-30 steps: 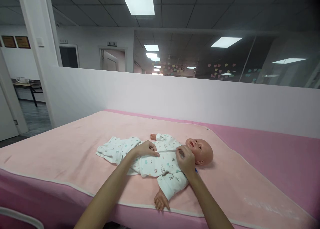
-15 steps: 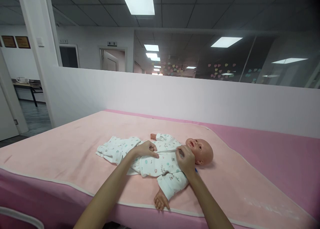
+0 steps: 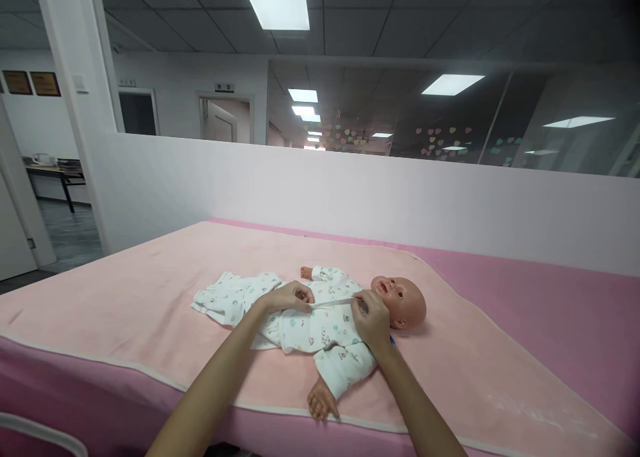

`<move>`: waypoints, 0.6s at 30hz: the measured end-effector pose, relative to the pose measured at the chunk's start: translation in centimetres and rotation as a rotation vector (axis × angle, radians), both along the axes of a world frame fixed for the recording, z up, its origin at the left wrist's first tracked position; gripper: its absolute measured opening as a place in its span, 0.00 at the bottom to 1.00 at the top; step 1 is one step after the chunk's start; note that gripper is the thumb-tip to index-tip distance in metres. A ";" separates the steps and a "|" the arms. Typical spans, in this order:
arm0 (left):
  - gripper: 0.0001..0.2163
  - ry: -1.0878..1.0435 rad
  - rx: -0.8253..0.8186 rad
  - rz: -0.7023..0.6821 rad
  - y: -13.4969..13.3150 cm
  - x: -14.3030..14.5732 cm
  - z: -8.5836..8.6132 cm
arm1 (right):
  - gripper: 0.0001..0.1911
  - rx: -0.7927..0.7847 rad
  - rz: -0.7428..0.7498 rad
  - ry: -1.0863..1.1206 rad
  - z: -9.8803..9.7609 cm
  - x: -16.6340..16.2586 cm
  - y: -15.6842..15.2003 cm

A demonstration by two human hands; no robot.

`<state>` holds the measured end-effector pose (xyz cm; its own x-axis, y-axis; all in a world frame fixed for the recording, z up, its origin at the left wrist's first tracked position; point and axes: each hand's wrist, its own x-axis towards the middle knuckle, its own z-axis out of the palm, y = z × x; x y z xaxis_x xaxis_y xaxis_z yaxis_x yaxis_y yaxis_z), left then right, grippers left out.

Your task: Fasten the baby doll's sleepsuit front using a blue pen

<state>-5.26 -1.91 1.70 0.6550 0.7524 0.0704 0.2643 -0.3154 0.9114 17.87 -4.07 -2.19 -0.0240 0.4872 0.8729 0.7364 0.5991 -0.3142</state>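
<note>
On the pink mat (image 3: pixel 125 290), the legs of the white printed outfit (image 3: pixel 297 327) lie leftmost; your left hand (image 3: pixel 289 297) pinches its front edge mid-body, your right hand (image 3: pixel 371 316) pinches that edge near the neck, and the doll (image 3: pixel 403 304) wearing it lies face up, head rightmost

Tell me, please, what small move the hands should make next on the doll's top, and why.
Probably smooth the white strip flat on the printed top: the left hand seems to pinch it mid-body, the right hand near the doll's head, and it looks stretched straight between them.
</note>
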 end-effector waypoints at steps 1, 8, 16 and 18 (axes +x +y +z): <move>0.09 -0.003 -0.004 0.005 0.0 0.0 0.0 | 0.05 0.001 0.000 0.001 0.0 0.0 0.0; 0.11 -0.003 0.000 0.059 -0.3 0.2 0.2 | 0.06 0.010 -0.011 0.005 0.0 -0.1 0.1; 0.13 0.002 0.027 0.143 -0.2 0.0 -0.1 | 0.06 -0.004 -0.018 0.006 0.1 -0.1 0.0; 0.12 -0.011 0.033 0.154 -0.1 0.0 -0.3 | 0.07 -0.001 -0.013 0.008 0.1 -0.1 0.0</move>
